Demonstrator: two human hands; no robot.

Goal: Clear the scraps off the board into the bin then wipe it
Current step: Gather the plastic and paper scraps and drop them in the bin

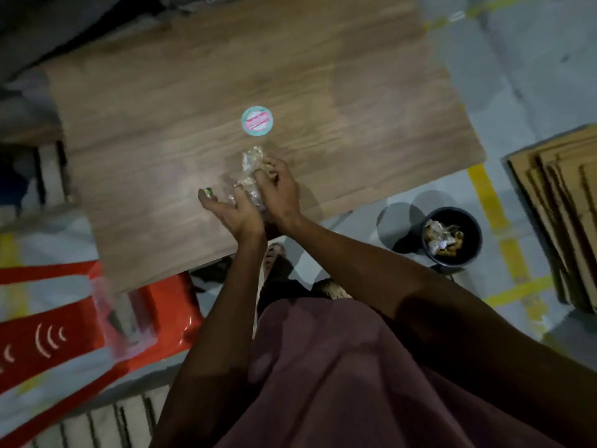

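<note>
Lying between both hands [258, 198]: scraps [250, 171]

A wooden board [245, 92] lies flat, filling the far and left part of the scene. A crumpled clear wrapper [251, 171] sits near its near edge. A round black bin [451, 236], holding crumpled scraps, stands on the floor to the right.

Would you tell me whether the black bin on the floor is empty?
Not empty: the black bin already holds crumpled scraps.
</note>
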